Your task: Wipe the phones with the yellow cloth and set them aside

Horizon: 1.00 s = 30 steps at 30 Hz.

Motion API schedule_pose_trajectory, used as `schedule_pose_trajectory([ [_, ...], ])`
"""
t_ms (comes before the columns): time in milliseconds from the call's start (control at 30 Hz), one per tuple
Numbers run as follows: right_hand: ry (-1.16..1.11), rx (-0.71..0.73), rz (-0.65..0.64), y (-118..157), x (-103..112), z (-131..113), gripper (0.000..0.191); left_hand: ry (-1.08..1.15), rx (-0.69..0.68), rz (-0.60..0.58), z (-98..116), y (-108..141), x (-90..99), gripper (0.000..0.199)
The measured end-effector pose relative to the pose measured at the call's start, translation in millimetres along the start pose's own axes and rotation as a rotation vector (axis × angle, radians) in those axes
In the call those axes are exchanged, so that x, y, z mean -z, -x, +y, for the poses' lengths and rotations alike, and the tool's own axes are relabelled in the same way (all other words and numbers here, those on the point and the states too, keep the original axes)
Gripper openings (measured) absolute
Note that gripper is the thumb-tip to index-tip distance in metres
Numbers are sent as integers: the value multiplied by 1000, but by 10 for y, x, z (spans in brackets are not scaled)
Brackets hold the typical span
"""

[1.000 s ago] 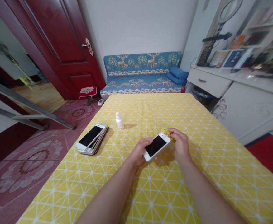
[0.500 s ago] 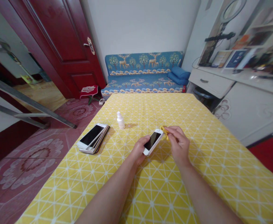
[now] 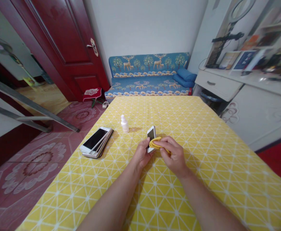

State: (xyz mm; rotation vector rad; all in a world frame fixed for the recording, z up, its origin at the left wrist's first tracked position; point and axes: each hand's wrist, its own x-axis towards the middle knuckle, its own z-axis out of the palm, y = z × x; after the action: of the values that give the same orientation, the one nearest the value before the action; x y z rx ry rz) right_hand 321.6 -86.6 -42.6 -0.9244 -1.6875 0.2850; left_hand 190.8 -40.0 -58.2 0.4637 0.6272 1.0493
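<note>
A white smartphone [image 3: 151, 132] is gripped in my left hand [image 3: 142, 154], tilted up above the table with its dark screen partly showing. My right hand [image 3: 174, 154] is closed on a folded yellow cloth [image 3: 155, 143], which lies against the lower right part of the phone and covers some of it. Left of my hands, a white spray bottle [image 3: 124, 124] stands upright. Farther left is a loose stack of smartphones [image 3: 96, 142], a white one with a black screen on top.
A yellow patterned tablecloth [image 3: 155, 199] covers the table. Behind it stands a blue sofa [image 3: 150, 77] with deer on its cover. A white cabinet [image 3: 258, 109] is on the right; a red door [image 3: 63, 41] and a small stool [image 3: 92, 93] are at the left.
The phone has turned more upright in my left hand. My right hand has moved left, bringing the cloth from the phone's top end onto its lower right side.
</note>
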Motion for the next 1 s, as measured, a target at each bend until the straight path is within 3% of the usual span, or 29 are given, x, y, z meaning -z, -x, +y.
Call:
schedule_pose_trajectory([
  [333, 89, 47, 80, 23, -32, 59, 48, 149, -39, -2, -9, -33, 28, 9],
  [633, 196, 120, -68, 49, -47, 63, 43, 159, -4, 1, 46, -29, -19, 12],
  [800, -39, 37, -162, 12, -45, 8, 35, 128, -25, 38, 49, -9, -2, 13],
  [867, -187, -45, -101, -9, -24, 14, 29, 132, -42, 18, 43, -6, 14, 11],
  [1000, -299, -268, 221, -33, 13, 108, 19, 201, -32, -28, 34, -10, 44, 27],
])
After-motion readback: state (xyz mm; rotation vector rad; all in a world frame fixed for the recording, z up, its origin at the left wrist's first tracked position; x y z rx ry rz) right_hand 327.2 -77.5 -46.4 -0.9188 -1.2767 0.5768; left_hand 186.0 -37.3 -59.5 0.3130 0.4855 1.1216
